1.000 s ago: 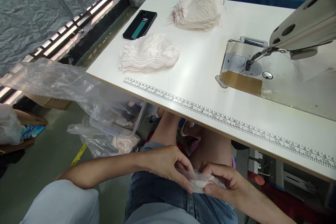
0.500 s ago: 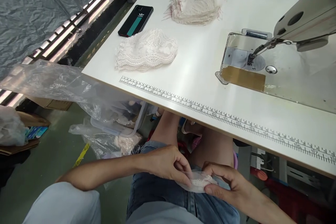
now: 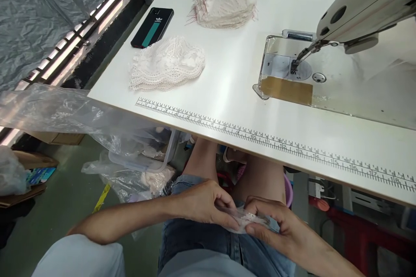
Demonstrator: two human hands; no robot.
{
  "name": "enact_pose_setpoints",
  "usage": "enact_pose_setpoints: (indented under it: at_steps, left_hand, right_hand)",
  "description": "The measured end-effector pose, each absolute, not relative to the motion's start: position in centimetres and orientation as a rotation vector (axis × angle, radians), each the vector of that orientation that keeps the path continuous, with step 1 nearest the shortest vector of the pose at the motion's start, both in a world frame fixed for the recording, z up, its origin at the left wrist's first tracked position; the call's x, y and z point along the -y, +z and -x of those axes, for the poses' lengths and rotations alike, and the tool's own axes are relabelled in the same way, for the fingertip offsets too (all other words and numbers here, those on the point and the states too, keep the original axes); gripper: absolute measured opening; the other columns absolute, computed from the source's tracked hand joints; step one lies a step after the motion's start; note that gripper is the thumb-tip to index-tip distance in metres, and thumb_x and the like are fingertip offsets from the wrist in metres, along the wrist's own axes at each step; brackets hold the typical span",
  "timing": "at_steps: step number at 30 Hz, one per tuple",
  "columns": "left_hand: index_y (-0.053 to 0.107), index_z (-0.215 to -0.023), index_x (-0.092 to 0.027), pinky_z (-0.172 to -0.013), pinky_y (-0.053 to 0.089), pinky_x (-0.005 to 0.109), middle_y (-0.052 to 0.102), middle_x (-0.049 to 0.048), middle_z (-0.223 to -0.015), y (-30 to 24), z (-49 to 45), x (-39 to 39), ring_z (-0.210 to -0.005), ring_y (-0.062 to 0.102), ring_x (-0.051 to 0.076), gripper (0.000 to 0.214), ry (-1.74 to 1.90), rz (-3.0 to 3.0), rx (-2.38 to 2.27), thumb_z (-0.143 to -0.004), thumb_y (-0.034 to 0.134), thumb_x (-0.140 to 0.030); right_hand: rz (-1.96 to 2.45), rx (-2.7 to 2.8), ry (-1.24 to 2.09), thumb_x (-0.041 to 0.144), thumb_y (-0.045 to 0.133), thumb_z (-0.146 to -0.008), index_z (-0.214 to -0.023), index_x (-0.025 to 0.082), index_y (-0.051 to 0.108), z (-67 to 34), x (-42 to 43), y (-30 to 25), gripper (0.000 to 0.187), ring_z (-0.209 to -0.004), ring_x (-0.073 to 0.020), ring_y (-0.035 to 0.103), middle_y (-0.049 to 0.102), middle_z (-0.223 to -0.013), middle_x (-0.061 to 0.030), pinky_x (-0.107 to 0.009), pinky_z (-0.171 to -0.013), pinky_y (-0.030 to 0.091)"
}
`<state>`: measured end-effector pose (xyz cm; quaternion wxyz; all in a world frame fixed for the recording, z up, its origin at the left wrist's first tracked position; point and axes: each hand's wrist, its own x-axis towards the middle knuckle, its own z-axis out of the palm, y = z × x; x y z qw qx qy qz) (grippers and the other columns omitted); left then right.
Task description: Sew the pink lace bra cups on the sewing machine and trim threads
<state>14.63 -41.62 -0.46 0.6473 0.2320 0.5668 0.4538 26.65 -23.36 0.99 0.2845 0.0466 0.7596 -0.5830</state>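
Observation:
Over my lap, a small piece of white lace fabric with a sheer edge is pinched between both hands. My left hand grips its left end with thumb and fingers. At the other end, my right hand has it between thumb and curled fingers. The fingers hide part of the piece. On the table above lie a stack of white lace pieces and, farther back, a stack of pale cup-shaped pieces with loose reddish threads.
A sewing machine stands at the right of the white table, which has a printed ruler along its front edge. A black phone lies at the left. Below are a clear plastic bin and plastic bags.
My view has shifted, so the table things appear farther left. My right hand has come slightly closer to the left, and the lace piece looks narrower, more folded between my fingers.

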Motion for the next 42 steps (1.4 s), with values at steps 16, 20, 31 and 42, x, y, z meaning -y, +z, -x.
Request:
enact_pose_setpoints:
  at_steps: [16, 20, 31, 42]
  left_hand:
    - [0.071, -0.077, -0.011, -0.048, 0.033, 0.016, 0.058, -0.0003, -0.061, -0.2, -15.0, 41.5, -0.054, 0.048, 0.008, 0.032, 0.965, -0.513, -1.412, -0.068, 0.071, -0.041]
    - [0.069, -0.072, -0.01, -0.047, 0.03, 0.016, 0.056, -0.0012, -0.059, 0.1, -15.1, 41.4, -0.053, 0.045, 0.007, 0.032, 0.977, -0.509, -1.444, -0.068, 0.071, -0.042]
    - [0.071, -0.085, -0.012, -0.053, 0.035, 0.015, 0.058, -0.0021, -0.065, 0.1, -14.2, 41.8, -0.059, 0.049, 0.009, 0.034, 0.961, -0.552, -1.252, -0.065, 0.075, -0.04]
    - [0.072, -0.097, -0.011, -0.062, 0.047, 0.019, 0.07, 0.007, -0.077, 0.1, -14.2, 41.8, -0.069, 0.063, 0.015, 0.032, 0.923, -0.483, -1.197, -0.074, 0.068, -0.033]
  right_hand:
    - [-0.085, -2.122, -1.476, 0.045, 0.049, -0.09, -0.075, 0.02, 0.051, -26.9, 24.2, 0.8, 0.029, -0.068, -0.0131, 0.049, 0.05, -0.073, 0.0013, -0.021, -0.057, 0.032]
    - [-0.132, -2.148, -1.509, 0.045, 0.046, -0.091, -0.067, 0.02, 0.046, -26.8, 24.4, 0.8, 0.034, -0.062, -0.0121, 0.045, 0.047, -0.066, 0.0025, -0.022, -0.054, 0.03]
    - [-0.158, -1.82, -1.786, 0.045, 0.058, -0.084, -0.07, 0.017, 0.057, -26.4, 23.3, 0.2, 0.032, -0.063, -0.0114, 0.043, 0.047, -0.068, 0.0026, -0.023, -0.057, 0.031]
    - [-0.317, -1.387, -2.047, 0.037, 0.069, -0.077, -0.074, 0.016, 0.059, -27.3, 22.0, -1.0, 0.024, -0.065, -0.0099, 0.046, 0.054, -0.069, 0.0025, -0.021, -0.06, 0.035]
